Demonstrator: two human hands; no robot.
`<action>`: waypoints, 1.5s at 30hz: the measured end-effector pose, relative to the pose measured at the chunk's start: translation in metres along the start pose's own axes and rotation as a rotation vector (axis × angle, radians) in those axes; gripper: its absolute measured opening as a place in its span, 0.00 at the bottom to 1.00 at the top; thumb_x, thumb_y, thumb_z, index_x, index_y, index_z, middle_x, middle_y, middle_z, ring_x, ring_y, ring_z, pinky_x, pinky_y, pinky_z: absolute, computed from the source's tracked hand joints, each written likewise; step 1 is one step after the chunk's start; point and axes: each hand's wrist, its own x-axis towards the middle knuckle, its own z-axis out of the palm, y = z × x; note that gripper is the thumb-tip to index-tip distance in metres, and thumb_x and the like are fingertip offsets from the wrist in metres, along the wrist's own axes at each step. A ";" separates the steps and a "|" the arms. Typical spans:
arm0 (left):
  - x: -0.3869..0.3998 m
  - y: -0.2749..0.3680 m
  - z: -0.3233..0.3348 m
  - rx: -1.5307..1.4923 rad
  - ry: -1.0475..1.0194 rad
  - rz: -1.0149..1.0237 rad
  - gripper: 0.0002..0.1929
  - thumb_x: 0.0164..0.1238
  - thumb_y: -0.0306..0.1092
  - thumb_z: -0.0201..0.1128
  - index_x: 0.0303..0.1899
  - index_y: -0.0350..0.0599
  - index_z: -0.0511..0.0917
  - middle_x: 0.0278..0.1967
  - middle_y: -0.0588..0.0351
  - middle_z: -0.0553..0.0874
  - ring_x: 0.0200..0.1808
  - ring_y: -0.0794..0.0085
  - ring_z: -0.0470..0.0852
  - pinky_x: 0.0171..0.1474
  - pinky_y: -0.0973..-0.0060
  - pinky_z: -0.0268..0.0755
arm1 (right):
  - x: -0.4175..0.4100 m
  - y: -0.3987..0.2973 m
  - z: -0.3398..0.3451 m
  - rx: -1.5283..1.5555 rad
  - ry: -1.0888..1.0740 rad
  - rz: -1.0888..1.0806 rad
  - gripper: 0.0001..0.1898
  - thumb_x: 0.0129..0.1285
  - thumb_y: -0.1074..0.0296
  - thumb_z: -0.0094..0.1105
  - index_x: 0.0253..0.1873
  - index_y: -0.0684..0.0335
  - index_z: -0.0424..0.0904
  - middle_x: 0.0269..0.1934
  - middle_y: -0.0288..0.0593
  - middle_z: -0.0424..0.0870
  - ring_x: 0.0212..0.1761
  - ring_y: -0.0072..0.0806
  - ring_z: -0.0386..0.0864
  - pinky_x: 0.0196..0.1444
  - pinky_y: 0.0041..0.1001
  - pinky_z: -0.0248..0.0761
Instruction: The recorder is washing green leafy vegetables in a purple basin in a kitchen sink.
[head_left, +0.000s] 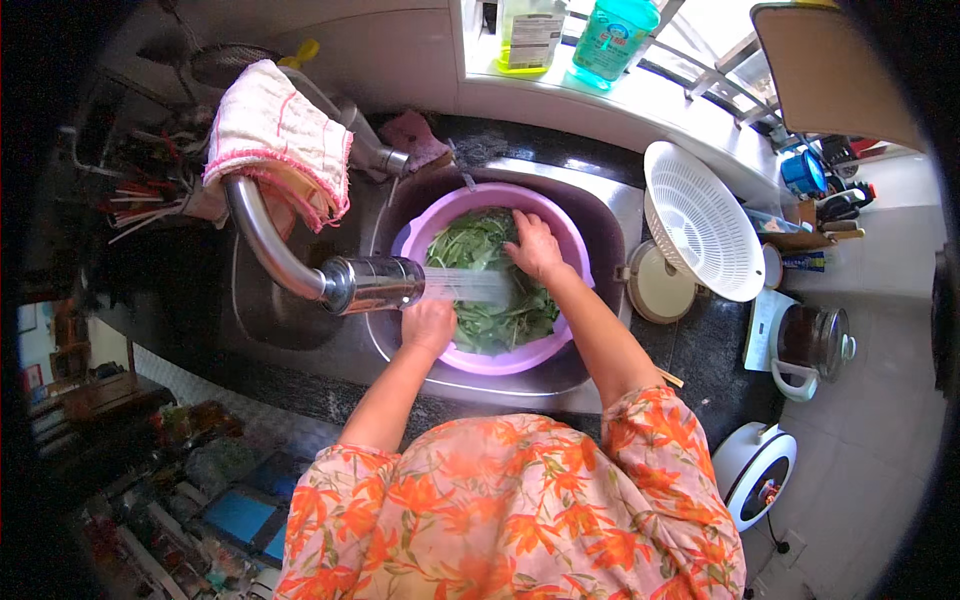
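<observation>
A pink plastic basin (491, 363) sits in the stainless steel sink (611, 225), holding leafy greens (480, 240). Water streams from the faucet head (375, 285) onto the greens. My right hand (534, 244) rests on the greens at the basin's upper right, fingers apart and partly among the leaves. My left hand (429, 326) is at the basin's lower left rim, just below the faucet head; its fingers are hidden by the faucet head and water, so its hold cannot be told.
A cloth (281, 135) hangs over the faucet pipe. Right of the sink are a white colander (705, 221), a round lidded container (661, 283) and a glass kettle (810, 341). Bottles (613, 41) stand on the windowsill. A second sink bowl (281, 300) lies at left.
</observation>
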 end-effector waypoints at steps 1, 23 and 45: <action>-0.001 -0.003 0.004 0.007 -0.001 -0.005 0.11 0.53 0.33 0.65 0.39 0.45 0.86 0.51 0.47 0.84 0.55 0.53 0.80 0.58 0.57 0.70 | 0.004 -0.006 0.003 0.007 -0.002 -0.004 0.37 0.58 0.58 0.68 0.71 0.53 0.64 0.64 0.52 0.71 0.65 0.50 0.71 0.63 0.47 0.71; -0.003 -0.002 0.000 -0.012 0.174 0.086 0.08 0.53 0.31 0.65 0.35 0.42 0.86 0.46 0.48 0.86 0.51 0.54 0.82 0.55 0.58 0.72 | -0.116 -0.041 0.056 -0.202 -0.095 -0.472 0.30 0.57 0.63 0.61 0.67 0.57 0.72 0.69 0.50 0.68 0.74 0.56 0.59 0.71 0.66 0.49; 0.001 -0.002 0.001 -0.001 0.152 0.084 0.07 0.53 0.28 0.64 0.35 0.44 0.84 0.39 0.49 0.84 0.46 0.55 0.82 0.50 0.58 0.72 | -0.072 -0.017 0.044 -0.294 0.093 -0.226 0.18 0.58 0.72 0.56 0.54 0.61 0.80 0.68 0.53 0.68 0.74 0.49 0.60 0.70 0.60 0.54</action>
